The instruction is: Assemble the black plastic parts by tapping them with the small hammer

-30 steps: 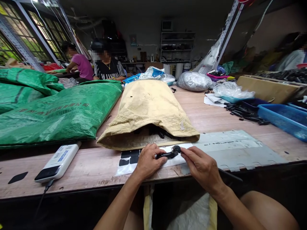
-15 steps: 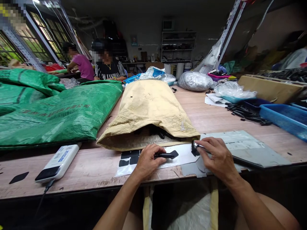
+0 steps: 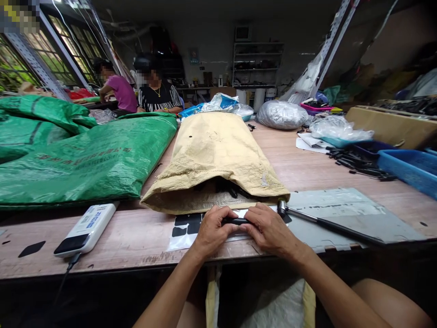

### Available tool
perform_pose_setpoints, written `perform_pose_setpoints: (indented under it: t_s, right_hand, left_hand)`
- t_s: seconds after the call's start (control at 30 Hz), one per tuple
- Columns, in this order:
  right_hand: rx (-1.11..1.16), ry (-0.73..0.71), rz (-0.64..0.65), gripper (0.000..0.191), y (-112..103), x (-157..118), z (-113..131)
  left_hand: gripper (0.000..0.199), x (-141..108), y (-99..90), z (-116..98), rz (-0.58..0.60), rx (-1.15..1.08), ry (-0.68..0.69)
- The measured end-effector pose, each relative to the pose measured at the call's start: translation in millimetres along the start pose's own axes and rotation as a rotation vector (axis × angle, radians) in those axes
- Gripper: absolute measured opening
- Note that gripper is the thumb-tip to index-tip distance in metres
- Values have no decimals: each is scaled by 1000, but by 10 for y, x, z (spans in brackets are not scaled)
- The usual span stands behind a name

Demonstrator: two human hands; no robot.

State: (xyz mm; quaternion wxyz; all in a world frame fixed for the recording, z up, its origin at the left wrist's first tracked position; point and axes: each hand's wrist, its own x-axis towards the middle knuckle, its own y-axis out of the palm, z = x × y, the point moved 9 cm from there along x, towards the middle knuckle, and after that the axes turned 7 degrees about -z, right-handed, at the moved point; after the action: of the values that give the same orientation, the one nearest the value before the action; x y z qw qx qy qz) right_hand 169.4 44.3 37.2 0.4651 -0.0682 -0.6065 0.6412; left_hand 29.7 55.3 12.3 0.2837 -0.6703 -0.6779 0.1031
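A slim black plastic part (image 3: pixel 236 221) lies level between my two hands, just in front of a tan sack's mouth. My left hand (image 3: pixel 212 231) pinches its left end, and my right hand (image 3: pixel 271 231) grips the other end with thumb and fingers. Under my hands is a white sheet with black cut-out patches (image 3: pixel 187 224), partly covered. Right of my right hand rests a hammer (image 3: pixel 334 226) with a shiny head and black grip, lying on a grey board (image 3: pixel 362 207). More black parts show inside the tan sack (image 3: pixel 215 146).
A green sack (image 3: pixel 85 159) fills the left side, with a white power bank (image 3: pixel 87 230) and its cable before it. At right lie a pile of black parts (image 3: pixel 362 164) and a blue tray (image 3: pixel 409 171). Two people (image 3: pixel 119 93) sit across the table.
My right hand has let go of the hammer, which now lies on the grey board, and has moved left to take the black part's right end. My left hand still holds the part.
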Motion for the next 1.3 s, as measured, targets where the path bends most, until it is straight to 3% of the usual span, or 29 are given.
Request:
perform_pose_setpoints:
  t_s: [0.33, 0.57, 0.73, 0.8, 0.87, 0.97, 1.07, 1.17, 1.23, 1.3]
  right_hand:
    - [137, 32, -54, 27, 80, -31, -59]
    - [234, 157, -59, 28, 26, -17, -121]
    - [498, 389, -224, 35, -81, -100, -391]
    - [581, 517, -298, 44, -85, -163, -533]
    - [586, 578, -317, 50, -68, -188, -596]
    - [516, 546, -283, 49, -55, -147, -559]
    - [463, 502, -282, 47, -77, -109, -512]
    - [442, 488, -285, 47, -84, -101, -501]
    - [433, 478, -282, 47, -79, -98, -498]
    - [429, 462, -279, 46, -75, -90, -489]
  left_hand:
    - [12, -13, -1, -57, -11, -8, 46]
    - [12, -14, 19, -71, -1, 14, 68]
    - [10, -147, -21, -329, 0, 120, 182]
    - [10, -368, 96, -525, 94, 201, 327]
    - [12, -704, 358, -649, 295, 270, 479]
    - [17, -1178, 820, -540, 586, 420, 561]
    - [21, -1325, 1187, -189, 737, 632, 399]
    - [25, -1346, 1417, 102, 882, 783, 168]
    - [28, -1363, 1468, 144, 956, 834, 95]
    - [28, -1350, 1419, 13, 960, 782, 125]
